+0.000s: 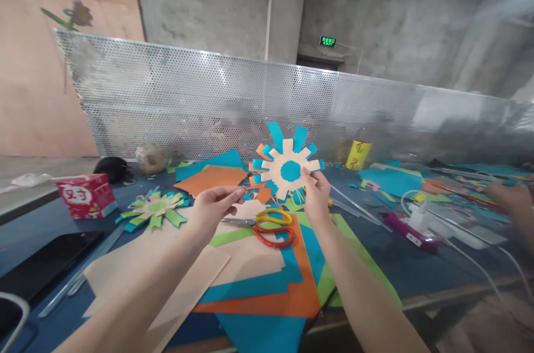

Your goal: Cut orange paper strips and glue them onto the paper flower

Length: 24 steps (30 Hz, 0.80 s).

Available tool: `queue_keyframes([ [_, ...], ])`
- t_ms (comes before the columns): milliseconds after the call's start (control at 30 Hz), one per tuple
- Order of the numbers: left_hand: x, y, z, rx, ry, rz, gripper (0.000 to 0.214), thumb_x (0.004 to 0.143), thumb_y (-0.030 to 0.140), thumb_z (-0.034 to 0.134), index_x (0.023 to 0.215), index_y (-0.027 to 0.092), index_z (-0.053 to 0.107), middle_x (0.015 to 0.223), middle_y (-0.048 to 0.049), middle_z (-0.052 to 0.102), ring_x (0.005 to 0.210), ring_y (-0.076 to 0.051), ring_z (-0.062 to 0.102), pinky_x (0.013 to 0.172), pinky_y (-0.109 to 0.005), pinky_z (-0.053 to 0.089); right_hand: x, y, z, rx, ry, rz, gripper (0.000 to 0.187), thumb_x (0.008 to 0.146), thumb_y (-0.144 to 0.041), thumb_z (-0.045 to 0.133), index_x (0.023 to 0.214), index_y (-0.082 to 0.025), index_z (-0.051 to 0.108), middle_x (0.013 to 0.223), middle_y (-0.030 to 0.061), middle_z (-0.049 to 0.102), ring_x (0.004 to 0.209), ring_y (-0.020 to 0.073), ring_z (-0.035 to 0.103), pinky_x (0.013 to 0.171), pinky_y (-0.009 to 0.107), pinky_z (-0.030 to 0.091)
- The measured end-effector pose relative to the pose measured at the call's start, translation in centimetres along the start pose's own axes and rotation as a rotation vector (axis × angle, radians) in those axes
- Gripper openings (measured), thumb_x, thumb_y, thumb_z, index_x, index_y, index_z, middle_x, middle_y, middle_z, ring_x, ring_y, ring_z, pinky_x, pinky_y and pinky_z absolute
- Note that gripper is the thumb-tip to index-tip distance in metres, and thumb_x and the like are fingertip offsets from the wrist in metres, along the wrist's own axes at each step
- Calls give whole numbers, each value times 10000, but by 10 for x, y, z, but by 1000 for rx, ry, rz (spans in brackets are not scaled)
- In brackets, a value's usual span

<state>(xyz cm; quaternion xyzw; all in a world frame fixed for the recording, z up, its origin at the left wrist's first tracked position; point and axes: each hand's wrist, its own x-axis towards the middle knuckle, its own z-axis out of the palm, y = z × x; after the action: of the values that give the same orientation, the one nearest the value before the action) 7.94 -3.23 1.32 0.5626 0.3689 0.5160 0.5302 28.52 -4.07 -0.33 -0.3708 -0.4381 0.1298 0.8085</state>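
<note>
My right hand (316, 193) holds up a layered paper flower (287, 167) with beige, blue and orange petals and a blue centre, pinching its lower right side. My left hand (214, 203) is raised beside it, thumb and fingers pinched near the flower's lower left edge at the orange petals. Red and yellow scissors (267, 226) lie on the paper sheets just below both hands.
Sheets of beige, blue, orange and green paper (258, 281) cover the dark blue table (396, 258). A second paper flower (154, 208) lies at left, near a red box (85, 194). A power strip (417, 225) with cables sits right. Another person's hand (507, 197) works at far right. A perforated metal screen (208, 103) stands behind.
</note>
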Motion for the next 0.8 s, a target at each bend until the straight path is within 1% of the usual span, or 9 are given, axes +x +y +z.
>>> queue_keyframes([
  [67,-1,0,3,117,-24,67,316,568,350,692,792,138,623,678,-32,615,514,-79,491,468,-204,402,-2,-3,0,-40,1,-29,261,692,-397,579,624,-162,489,528,-67,293,477,55,254,440,195,252],
  [133,-2,2,6,246,-15,191,307,589,369,673,793,153,595,694,-26,611,506,-78,476,470,-210,392,-3,-5,1,-84,1,-58,263,692,-387,580,605,-158,485,524,-66,293,486,56,259,448,195,256],
  [233,-3,8,12,431,88,422,271,625,405,639,739,170,568,683,-13,580,576,-94,483,498,-205,373,-7,-10,1,-154,-11,-100,263,687,-370,586,581,-152,485,526,-59,330,509,62,289,475,196,283],
  [300,-2,12,14,505,130,480,267,648,426,613,746,180,581,627,7,540,555,-91,452,485,-203,342,-9,-13,2,-193,-18,-121,268,693,-375,576,577,-151,487,523,-55,348,512,66,299,480,199,293],
  [400,-1,13,14,520,131,406,283,668,455,582,746,186,620,504,37,426,478,-82,364,435,-210,269,-12,-16,3,-243,-28,-143,280,697,-389,563,567,-151,490,515,-50,368,510,71,315,475,201,299],
  [533,3,9,13,468,160,355,314,649,464,590,549,166,588,457,47,295,446,-70,265,417,-225,202,-16,-19,4,-314,-45,-163,289,675,-376,583,526,-155,471,483,-56,350,484,67,297,451,200,280],
  [633,8,4,12,340,150,223,308,600,446,631,514,155,580,456,39,348,439,-62,279,408,-214,221,-18,-20,4,-356,-57,-180,274,669,-367,589,531,-154,486,464,-62,331,473,67,284,445,203,271],
  [733,12,-1,9,122,110,22,286,559,420,664,629,144,637,526,15,453,455,-60,347,409,-195,285,-18,-19,4,-387,-73,-193,262,652,-359,605,532,-148,505,458,-60,345,476,71,304,456,208,280],
  [800,13,-3,6,11,78,-44,301,557,413,670,680,139,650,528,22,436,450,-49,333,397,-179,279,-18,-18,4,-398,-71,-195,260,650,-362,604,537,-145,515,467,-55,367,485,75,323,464,210,289],
])
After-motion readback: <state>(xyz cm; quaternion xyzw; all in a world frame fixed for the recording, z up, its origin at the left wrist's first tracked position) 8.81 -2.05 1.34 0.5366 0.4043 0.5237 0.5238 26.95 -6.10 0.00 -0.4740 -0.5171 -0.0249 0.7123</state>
